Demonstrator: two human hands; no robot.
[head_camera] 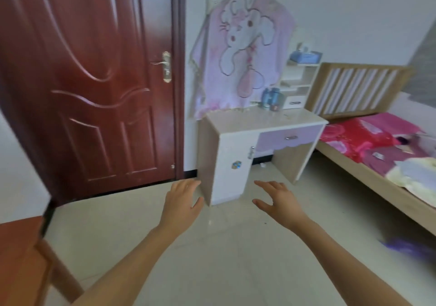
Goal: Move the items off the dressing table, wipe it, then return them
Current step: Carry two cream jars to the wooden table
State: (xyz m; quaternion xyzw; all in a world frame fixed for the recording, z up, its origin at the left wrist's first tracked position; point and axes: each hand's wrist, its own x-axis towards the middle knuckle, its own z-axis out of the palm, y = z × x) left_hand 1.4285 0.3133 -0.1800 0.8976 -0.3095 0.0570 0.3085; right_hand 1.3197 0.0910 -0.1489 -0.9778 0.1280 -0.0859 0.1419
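- Head view: your left hand [182,199] and right hand [278,200] are held out empty with fingers spread, well short of the counter [238,120].
- The blue bottles [271,97] crowd its back corner; a hasty grab could topple them.

Pink rabbit cloth [243,53] hides whatever backs the dressing table [236,119]; blue bottles [271,96] blur together; the bed [377,181] runs off right.
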